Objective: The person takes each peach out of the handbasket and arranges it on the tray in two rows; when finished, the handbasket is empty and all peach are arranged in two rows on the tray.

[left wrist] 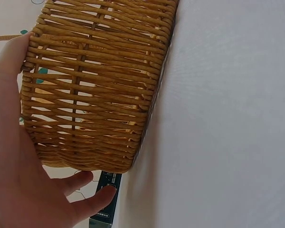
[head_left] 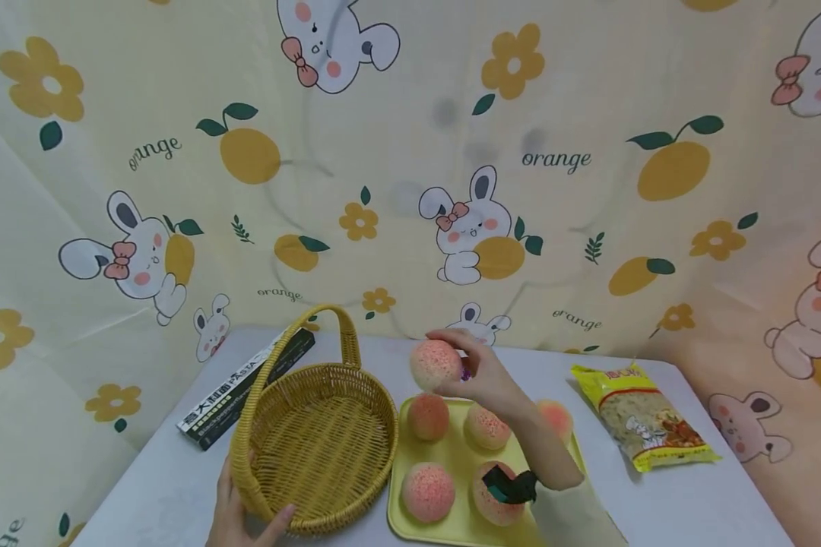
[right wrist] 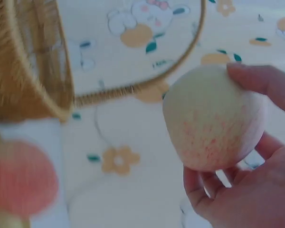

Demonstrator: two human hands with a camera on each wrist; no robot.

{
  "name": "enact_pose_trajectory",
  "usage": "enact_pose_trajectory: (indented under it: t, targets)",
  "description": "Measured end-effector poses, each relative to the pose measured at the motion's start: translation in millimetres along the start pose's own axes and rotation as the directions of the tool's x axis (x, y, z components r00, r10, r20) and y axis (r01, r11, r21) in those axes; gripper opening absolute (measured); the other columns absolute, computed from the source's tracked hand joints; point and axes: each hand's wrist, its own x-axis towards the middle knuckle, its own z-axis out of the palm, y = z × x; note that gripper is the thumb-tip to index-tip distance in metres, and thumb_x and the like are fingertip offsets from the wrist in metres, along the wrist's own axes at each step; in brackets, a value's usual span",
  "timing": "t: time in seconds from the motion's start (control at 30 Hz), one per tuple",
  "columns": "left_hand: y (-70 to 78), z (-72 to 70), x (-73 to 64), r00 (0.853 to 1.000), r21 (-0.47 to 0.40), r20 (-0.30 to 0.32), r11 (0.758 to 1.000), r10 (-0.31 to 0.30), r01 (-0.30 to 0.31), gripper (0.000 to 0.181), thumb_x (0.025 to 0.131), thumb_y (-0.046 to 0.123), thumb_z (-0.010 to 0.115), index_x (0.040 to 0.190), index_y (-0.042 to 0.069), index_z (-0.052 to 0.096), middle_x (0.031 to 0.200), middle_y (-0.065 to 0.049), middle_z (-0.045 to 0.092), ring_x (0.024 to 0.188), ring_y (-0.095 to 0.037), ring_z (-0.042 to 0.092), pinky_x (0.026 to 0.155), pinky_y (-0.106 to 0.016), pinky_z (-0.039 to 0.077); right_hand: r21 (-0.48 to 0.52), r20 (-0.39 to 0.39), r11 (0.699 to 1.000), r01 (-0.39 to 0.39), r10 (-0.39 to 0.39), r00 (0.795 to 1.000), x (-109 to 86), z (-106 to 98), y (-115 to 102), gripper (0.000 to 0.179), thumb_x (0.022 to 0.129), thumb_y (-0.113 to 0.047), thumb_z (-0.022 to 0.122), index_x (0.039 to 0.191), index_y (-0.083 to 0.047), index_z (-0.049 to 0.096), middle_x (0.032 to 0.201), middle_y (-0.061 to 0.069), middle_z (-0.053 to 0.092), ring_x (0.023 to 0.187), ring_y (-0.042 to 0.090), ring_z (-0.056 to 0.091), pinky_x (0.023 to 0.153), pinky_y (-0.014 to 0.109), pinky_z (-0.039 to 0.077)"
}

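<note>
A pink and cream peach [head_left: 435, 366] is held up above the yellow tray [head_left: 400, 524] by my right hand [head_left: 475, 372]. The right wrist view shows thumb and fingers curled round that peach [right wrist: 213, 118]. My left hand [head_left: 246, 516] grips the near left rim of a wicker basket [head_left: 321, 448], thumb over the edge. In the left wrist view, fingers [left wrist: 92, 204] of this hand lie along the outside of the woven wall [left wrist: 99, 85]. No items show inside the basket. Several more peaches [head_left: 428, 492] sit on the tray, some partly covered by my right arm.
Behind the basket on the left lies a black pasta box [head_left: 246, 387]. To the right of the tray is a yellow-edged food packet [head_left: 646, 418]. A patterned cloth [head_left: 397, 152] hangs behind the white table [head_left: 150, 486]. The basket's tall handle [head_left: 345, 334] arches above its rim.
</note>
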Motion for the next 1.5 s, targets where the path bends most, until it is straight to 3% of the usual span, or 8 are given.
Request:
enact_pose_trajectory:
  t: [0.23, 0.5, 0.6, 0.77, 1.0, 1.13, 1.27, 1.5]
  targets:
    - [-1.5, -3.0, -1.8, 0.998, -0.014, 0.032, 0.998, -0.062, 0.063, 0.106, 0.08, 0.044, 0.082, 0.155, -0.003, 0.024, 0.162, -0.023, 0.001, 0.141, -0.055, 0.02, 0.103, -0.075, 0.028, -0.151, -0.156, 0.984, -0.099, 0.075, 0.985, -51.9, -38.4, 2.2, 0.069, 0.082, -0.005, 0.08, 0.143, -0.016, 0.051, 0.143, 0.004, 0.045, 0.123, 0.016, 0.049, 0.093, 0.024, 0.047]
    - [0.6, -7.3, -0.5, 0.981, -0.018, 0.111, 0.987, -0.157, 0.16, 0.11, 0.079, 0.047, 0.081, 0.156, -0.002, 0.02, 0.162, -0.024, -0.003, 0.143, -0.054, 0.016, 0.107, -0.072, 0.024, -0.193, -0.288, 0.951, -0.243, 0.182, 0.94, -106.3, -66.2, 12.1, 0.065, 0.084, -0.006, 0.078, 0.143, -0.008, 0.05, 0.14, 0.01, 0.045, 0.109, 0.012, 0.053, 0.083, 0.028, 0.051]
    - [1.9, -7.4, 0.1, 0.976, -0.015, 0.123, 0.983, -0.18, 0.183, 0.112, 0.079, 0.049, 0.081, 0.157, -0.002, 0.019, 0.162, -0.025, -0.002, 0.143, -0.054, 0.016, 0.108, -0.071, 0.024, -0.223, -0.285, 0.939, -0.263, 0.195, 0.938, -121.0, -70.7, 16.2, 0.067, 0.083, -0.007, 0.08, 0.143, -0.008, 0.05, 0.141, 0.013, 0.047, 0.11, 0.009, 0.052, 0.082, 0.029, 0.051]
    - [2.5, -5.6, 0.0, 0.983, -0.032, 0.101, 0.987, -0.152, 0.156, 0.11, 0.079, 0.047, 0.082, 0.156, -0.003, 0.021, 0.161, -0.026, 0.001, 0.142, -0.054, 0.017, 0.107, -0.073, 0.024, -0.331, -0.272, 0.908, -0.255, 0.167, 0.948, -141.7, -71.4, 21.4, 0.067, 0.079, -0.01, 0.083, 0.139, -0.009, 0.055, 0.137, 0.015, 0.054, 0.113, -0.002, 0.049, 0.084, 0.024, 0.05]
    - [1.9, -3.9, 0.7, 0.988, -0.025, 0.091, 0.991, -0.127, 0.13, 0.111, 0.079, 0.047, 0.082, 0.156, -0.003, 0.021, 0.161, -0.026, 0.0, 0.143, -0.055, 0.015, 0.106, -0.074, 0.024, -0.371, -0.303, 0.841, -0.394, 0.291, 0.907, -164.3, -66.0, 24.8, 0.069, 0.074, -0.016, 0.087, 0.136, -0.011, 0.057, 0.132, 0.009, 0.055, 0.108, -0.003, 0.046, 0.079, 0.026, 0.05]
    - [4.3, -4.1, 2.9, 0.982, -0.03, 0.114, 0.987, -0.151, 0.155, 0.112, 0.08, 0.049, 0.08, 0.157, -0.001, 0.018, 0.162, -0.023, -0.005, 0.144, -0.054, 0.011, 0.107, -0.073, 0.023, -0.359, -0.254, 0.843, -0.401, 0.326, 0.911, -169.1, -66.5, 27.8, 0.067, 0.074, -0.016, 0.088, 0.133, -0.008, 0.056, 0.128, 0.011, 0.055, 0.102, 0.002, 0.048, 0.075, 0.026, 0.051]
    - [4.2, -4.0, 3.9, 0.988, -0.019, 0.095, 0.992, -0.125, 0.127, 0.111, 0.08, 0.049, 0.08, 0.157, -0.002, 0.019, 0.162, -0.023, -0.004, 0.144, -0.054, 0.011, 0.106, -0.074, 0.023, -0.34, -0.165, 0.855, -0.391, 0.355, 0.92, -171.4, -69.0, 31.1, 0.068, 0.075, -0.014, 0.087, 0.133, -0.002, 0.052, 0.125, 0.013, 0.053, 0.101, 0.005, 0.048, 0.074, 0.026, 0.051]
    - [2.0, -2.6, 2.0, 0.995, -0.005, 0.053, 0.996, -0.087, 0.087, 0.109, 0.08, 0.047, 0.081, 0.157, -0.002, 0.02, 0.161, -0.025, 0.0, 0.143, -0.054, 0.012, 0.104, -0.076, 0.025, -0.319, -0.115, 0.827, -0.463, 0.452, 0.885, -174.9, -70.8, 35.7, 0.071, 0.076, -0.014, 0.086, 0.134, 0.0, 0.047, 0.125, 0.014, 0.049, 0.105, 0.015, 0.047, 0.08, 0.025, 0.048]
